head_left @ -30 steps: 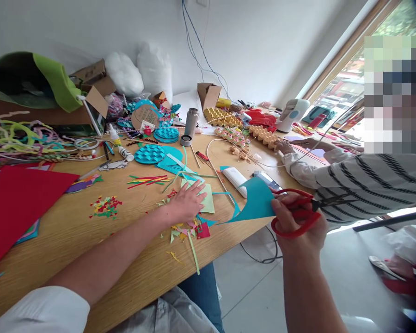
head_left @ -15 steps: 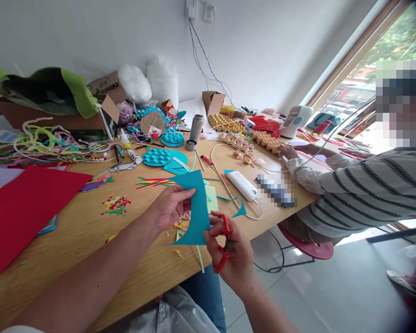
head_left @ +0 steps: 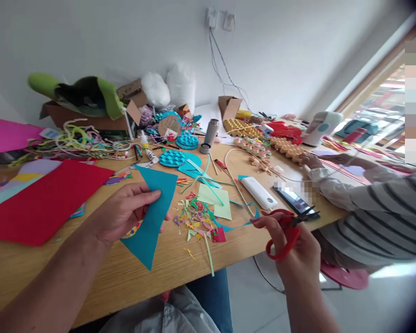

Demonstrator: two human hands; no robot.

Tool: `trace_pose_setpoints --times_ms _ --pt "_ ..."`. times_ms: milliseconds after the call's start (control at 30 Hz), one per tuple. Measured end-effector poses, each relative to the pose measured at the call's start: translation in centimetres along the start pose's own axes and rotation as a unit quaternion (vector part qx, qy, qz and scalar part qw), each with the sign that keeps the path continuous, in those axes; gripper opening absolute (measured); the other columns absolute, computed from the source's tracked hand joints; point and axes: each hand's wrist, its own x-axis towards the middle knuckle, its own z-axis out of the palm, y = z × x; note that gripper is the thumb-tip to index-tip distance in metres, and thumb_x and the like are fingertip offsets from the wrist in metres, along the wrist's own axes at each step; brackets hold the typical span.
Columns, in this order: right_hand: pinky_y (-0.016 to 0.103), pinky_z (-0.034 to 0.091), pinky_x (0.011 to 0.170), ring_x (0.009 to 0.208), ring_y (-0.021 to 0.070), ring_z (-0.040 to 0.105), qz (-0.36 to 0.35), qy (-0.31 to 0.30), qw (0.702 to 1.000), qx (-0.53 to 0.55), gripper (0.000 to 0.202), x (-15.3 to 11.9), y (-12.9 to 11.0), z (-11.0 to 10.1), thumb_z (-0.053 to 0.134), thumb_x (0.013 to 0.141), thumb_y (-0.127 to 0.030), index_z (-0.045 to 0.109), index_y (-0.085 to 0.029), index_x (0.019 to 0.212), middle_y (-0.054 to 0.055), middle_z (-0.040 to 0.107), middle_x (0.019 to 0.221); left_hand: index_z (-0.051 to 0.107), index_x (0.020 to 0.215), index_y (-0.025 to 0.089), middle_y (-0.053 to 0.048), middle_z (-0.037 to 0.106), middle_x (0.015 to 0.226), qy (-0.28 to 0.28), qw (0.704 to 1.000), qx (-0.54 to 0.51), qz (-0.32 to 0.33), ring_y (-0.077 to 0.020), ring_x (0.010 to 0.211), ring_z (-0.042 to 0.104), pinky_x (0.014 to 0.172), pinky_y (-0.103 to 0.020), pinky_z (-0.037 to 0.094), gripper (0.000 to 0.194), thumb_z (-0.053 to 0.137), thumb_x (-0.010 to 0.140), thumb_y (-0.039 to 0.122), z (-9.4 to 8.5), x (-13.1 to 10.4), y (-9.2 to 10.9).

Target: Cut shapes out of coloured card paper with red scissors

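Head view: left hand [head_left: 125, 210] pinches teal paper [head_left: 159, 208], right hand [head_left: 303, 252] grips red scissors [head_left: 291, 237]; scraps [head_left: 197, 215] clutter bench [head_left: 118, 282] between, bottle [head_left: 211, 134] at their 12 o'clock, red sheet [head_left: 52, 199] at 9.

Bright window [head_left: 388, 104] — blurred right edge

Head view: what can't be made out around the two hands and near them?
All in the head view:
Left hand: lower fingers mostly hidden behind the teal sheet.
Scissors: handles partly hidden by the right hand; blades too thin and dark against the phone to judge their gap.
Brown disc: print too small to read.
Co-worker's striped top: cut off by the right edge.
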Motion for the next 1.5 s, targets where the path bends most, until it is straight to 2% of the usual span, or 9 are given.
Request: trace_pose_setpoints --times_ms 167,300,467,633,800,1000,1167,1333,1500 --pt "0.034 0.049 0.077 0.085 0.0241 0.065 0.033 -0.189 0.98 0.047 0.029 1.9 -0.6 4.2 0.062 0.084 -0.048 0.067 -0.02 0.077 0.007 0.07 0.083 0.065 0.078 0.014 -0.007 0.07 0.066 -0.006 0.993 0.114 0.001 -0.0179 0.056 0.065 0.051 -0.025 0.049 0.03 0.074 0.07 0.042 -1.7 -0.4 -1.3" --pt "0.033 0.05 0.073 0.081 0.0225 0.065 0.09 -0.354 0.924 0.112 0.029 3.2 -1.9 9.3 0.07 0.077 -0.049 0.064 -0.02 0.08 0.006 0.07 0.082 0.065 0.074 0.015 -0.003 0.067 0.067 -0.011 0.973 0.229 0.027 -0.0131 0.055 0.059 0.049 -0.021 0.042 0.031 0.07 0.073 0.045 -3.1 -0.7 -1.7" --pt "0.029 0.047 0.064 0.069 0.0171 0.059 0.09 -0.454 0.877 0.13 0.03 3.0 -3.5 14.6 0.083 0.063 -0.036 0.061 -0.019 0.074 0.001 0.064 0.073 0.066 0.081 0.016 -0.004 0.069 0.073 -0.039 0.964 0.262 -0.001 -0.0148 0.06 0.061 0.051 -0.021 0.041 0.032 0.067 0.074 0.048 -4.4 -1.4 -1.2" --pt "0.027 0.043 0.057 0.06 0.0149 0.055 0.11 -0.464 0.87 0.127 0.028 2.5 -3.8 17.0 0.08 0.065 -0.036 0.059 -0.019 0.072 -0.001 0.059 0.063 0.065 0.093 0.019 -0.006 0.072 0.082 -0.022 0.982 0.189 -0.016 -0.0183 0.065 0.066 0.053 -0.025 0.045 0.036 0.066 0.075 0.05 -4.9 -1.4 -0.8" --pt "0.027 0.044 0.058 0.059 0.0147 0.057 0.133 -0.447 0.872 0.145 0.032 2.6 -3.5 17.7 0.081 0.064 -0.04 0.059 -0.018 0.071 -0.001 0.06 0.06 0.068 0.086 0.018 -0.003 0.07 0.077 0.004 0.968 0.247 0.042 -0.0146 0.06 0.063 0.054 -0.023 0.045 0.03 0.066 0.075 0.045 -5.1 -0.3 -0.6" --pt "0.029 0.047 0.064 0.067 0.0173 0.061 0.104 -0.383 0.909 0.128 0.039 3.9 -2.5 17.1 0.067 0.076 -0.055 0.059 -0.017 0.079 0.004 0.065 0.07 0.066 0.075 0.02 0.0 0.064 0.063 0.012 0.958 0.282 0.045 -0.0144 0.05 0.057 0.046 -0.023 0.04 0.022 0.064 0.074 0.041 -5.2 0.6 -0.1" --pt "0.03 0.047 0.063 0.067 0.0174 0.059 0.079 -0.417 0.901 0.087 0.04 4.9 -2.2 15.9 0.062 0.08 -0.056 0.062 -0.016 0.084 0.004 0.064 0.071 0.057 0.053 0.02 0.004 0.05 0.047 -0.03 0.911 0.401 0.09 -0.0098 0.041 0.04 0.041 -0.022 0.025 0.021 0.064 0.07 0.03 -4.6 0.8 1.3" --pt "0.027 0.043 0.061 0.062 0.0133 0.052 0.077 -0.453 0.879 0.13 0.031 4.5 -3.1 15.8 0.08 0.065 -0.04 0.06 -0.017 0.071 -0.001 0.057 0.067 0.057 0.052 0.02 0.004 0.05 0.047 -0.089 0.852 0.504 0.109 -0.0109 0.043 0.038 0.046 -0.025 0.025 0.016 0.06 0.069 0.022 -3.1 1.7 2.1" --pt "0.024 0.035 0.053 0.053 0.0092 0.039 0.074 -0.395 0.902 0.159 0.03 4.5 -3.7 16.1 0.078 0.065 -0.037 0.055 -0.018 0.065 -0.005 0.046 0.058 0.068 0.071 0.022 0.002 0.06 0.061 -0.028 0.834 0.517 0.193 -0.0149 0.056 0.051 0.057 -0.025 0.036 0.004 0.066 0.07 0.025 -1.9 1.4 2.6"
